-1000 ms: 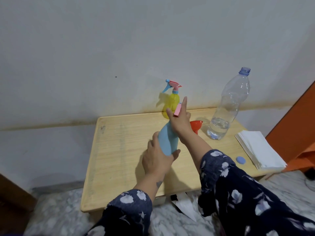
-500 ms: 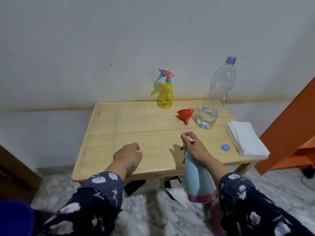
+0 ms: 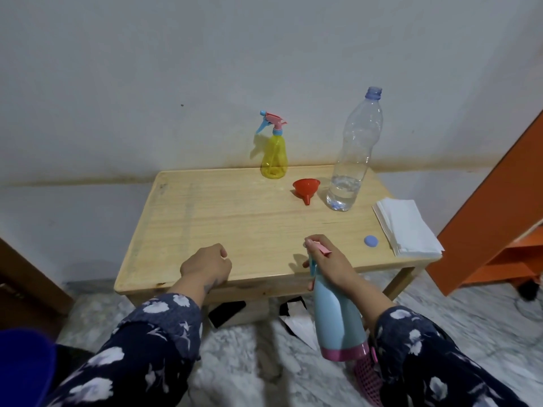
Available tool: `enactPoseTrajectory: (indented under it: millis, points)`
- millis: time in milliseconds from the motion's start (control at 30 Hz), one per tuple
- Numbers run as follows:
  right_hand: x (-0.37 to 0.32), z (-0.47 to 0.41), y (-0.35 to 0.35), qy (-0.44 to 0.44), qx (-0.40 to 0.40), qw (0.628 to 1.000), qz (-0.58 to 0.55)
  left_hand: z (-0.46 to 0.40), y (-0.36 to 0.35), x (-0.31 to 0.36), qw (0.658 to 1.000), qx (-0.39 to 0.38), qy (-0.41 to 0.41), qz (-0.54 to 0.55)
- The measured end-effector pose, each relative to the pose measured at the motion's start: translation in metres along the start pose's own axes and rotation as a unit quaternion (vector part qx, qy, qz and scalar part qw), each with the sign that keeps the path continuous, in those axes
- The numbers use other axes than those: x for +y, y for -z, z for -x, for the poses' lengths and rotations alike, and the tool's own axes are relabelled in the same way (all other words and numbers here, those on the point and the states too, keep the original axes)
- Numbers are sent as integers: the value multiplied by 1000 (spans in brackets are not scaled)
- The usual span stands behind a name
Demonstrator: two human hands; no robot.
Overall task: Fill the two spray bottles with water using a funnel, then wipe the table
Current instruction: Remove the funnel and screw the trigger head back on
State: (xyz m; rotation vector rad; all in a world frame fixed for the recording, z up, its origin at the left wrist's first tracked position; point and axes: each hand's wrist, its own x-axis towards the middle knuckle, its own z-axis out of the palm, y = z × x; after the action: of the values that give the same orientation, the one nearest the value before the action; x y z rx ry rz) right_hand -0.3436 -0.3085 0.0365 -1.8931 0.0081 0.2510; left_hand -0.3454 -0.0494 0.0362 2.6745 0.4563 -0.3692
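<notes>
Since a second ago your right hand has carried the blue spray bottle off the tabletop and back toward your body, and your left hand, which was wrapped round its body, has let go. Your right hand now grips the bottle at the neck just under the pink trigger head, fingers curled round it; the bottle hangs below and nearer you than the hand, its long axis running from the head up at the table's near edge down to its pink base by your right sleeve. Your left hand rests on the near edge of the wooden table, fingers loosely curled, holding nothing. I judge the filling done, since both bottles wear their spray heads, so what counts next is the stack of white tissues: it lies ahead of and to the right of your right hand, well apart from your left, long side pointing away from you. Your right hand is the nearer one but is occupied. Just left of the stack sits the blue bottle cap. Further out stand the red funnel, on its side, the uncapped clear water bottle and the yellow spray bottle.
</notes>
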Motion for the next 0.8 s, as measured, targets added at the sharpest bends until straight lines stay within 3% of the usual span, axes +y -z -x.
enactPoseTrajectory:
  millis: [100, 600, 800]
  points:
    - [2, 2, -12, 34, -4, 998, 46, 2, -1, 1, 1000, 7, 3, 0]
    - [-29, -18, -49, 9, -69, 997, -44, -1, 10, -5, 1000, 5, 11, 2]
    - [-63, -42, -56, 72, -52, 995, -49, -12, 21, 0, 1000, 20, -11, -2]
